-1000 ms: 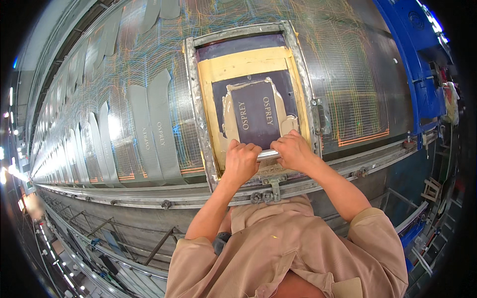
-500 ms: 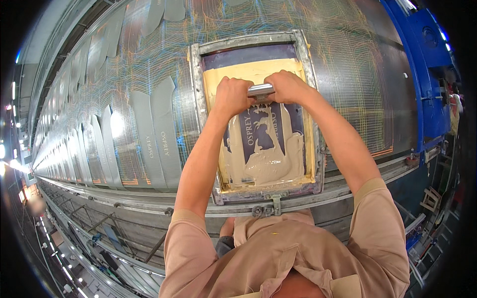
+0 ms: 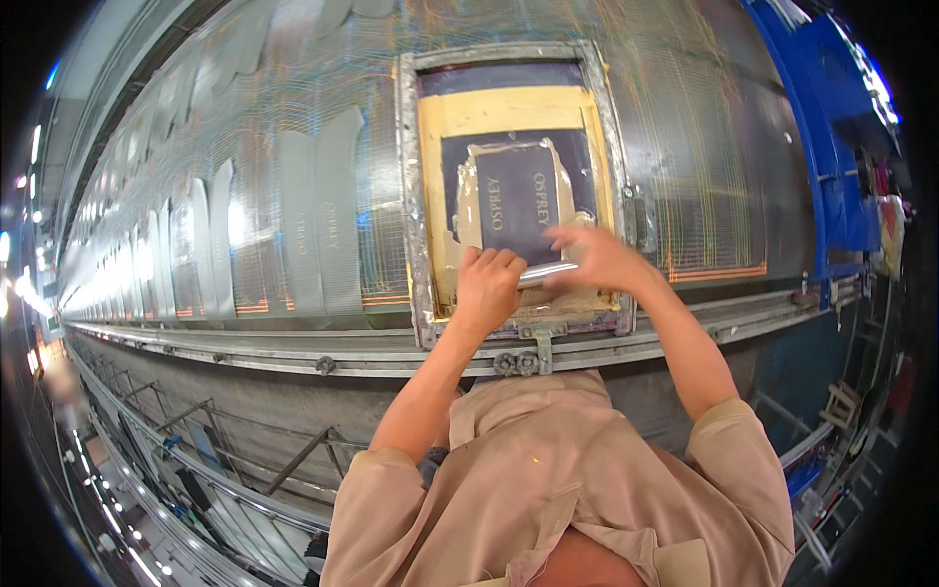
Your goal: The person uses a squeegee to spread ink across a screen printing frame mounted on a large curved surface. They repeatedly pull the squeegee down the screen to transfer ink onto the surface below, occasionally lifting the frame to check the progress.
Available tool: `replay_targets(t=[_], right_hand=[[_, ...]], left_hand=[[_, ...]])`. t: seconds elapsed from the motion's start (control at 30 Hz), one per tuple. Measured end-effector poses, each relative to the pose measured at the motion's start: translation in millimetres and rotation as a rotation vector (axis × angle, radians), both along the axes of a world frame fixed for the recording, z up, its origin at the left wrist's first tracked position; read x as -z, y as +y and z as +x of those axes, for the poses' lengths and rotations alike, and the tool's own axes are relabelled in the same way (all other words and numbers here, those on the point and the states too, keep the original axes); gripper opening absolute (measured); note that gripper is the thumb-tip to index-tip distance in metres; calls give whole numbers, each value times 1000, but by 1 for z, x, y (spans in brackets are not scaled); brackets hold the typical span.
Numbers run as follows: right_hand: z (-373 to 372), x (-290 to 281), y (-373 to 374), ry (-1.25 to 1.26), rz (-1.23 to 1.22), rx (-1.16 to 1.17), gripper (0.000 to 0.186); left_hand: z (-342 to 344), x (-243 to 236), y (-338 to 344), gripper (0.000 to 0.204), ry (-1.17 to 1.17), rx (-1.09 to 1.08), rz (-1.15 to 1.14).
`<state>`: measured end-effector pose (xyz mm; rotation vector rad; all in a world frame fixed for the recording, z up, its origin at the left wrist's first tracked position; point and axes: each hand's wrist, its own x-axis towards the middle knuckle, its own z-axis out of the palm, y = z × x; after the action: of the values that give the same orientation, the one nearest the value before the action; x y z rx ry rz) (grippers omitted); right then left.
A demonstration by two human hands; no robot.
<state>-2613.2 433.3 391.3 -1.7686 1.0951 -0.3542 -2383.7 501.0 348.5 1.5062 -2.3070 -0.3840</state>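
Note:
A screen-printing frame (image 3: 409,196) with a metal border lies on the long table in front of me. Its dark mesh (image 3: 514,220) has pale lettering and is bordered by yellow tape. Beige ink (image 3: 471,201) outlines a wiped area on the mesh. Near the frame's close end, my left hand (image 3: 489,292) is wrapped round the left end of a squeegee (image 3: 550,272) with a shiny metal handle. My right hand (image 3: 595,258), slightly blurred, is at the handle's right end with fingers spread and lifted off it. The squeegee's blade is hidden.
Grey cut pieces (image 3: 337,220) lie in rows on the table (image 3: 704,166) to the left. A metal rail (image 3: 245,347) runs along the near edge, with a clamp (image 3: 543,347) at the frame. Blue machinery (image 3: 841,137) stands at the right.
Both hands and the squeegee have come from the frame's far part to its near end. The beige ink in the middle is wiped away. My right hand has loosened from the handle.

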Motion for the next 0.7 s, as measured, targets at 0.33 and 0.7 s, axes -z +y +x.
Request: replay_targets(t=[0.33, 0.7], right_hand=[[-106, 100, -47, 285, -144, 869, 36], [24, 62, -23, 8, -164, 901, 36]], left_hand=[[-7, 5, 18, 29, -21, -13, 72], [108, -32, 40, 27, -12, -119, -5]])
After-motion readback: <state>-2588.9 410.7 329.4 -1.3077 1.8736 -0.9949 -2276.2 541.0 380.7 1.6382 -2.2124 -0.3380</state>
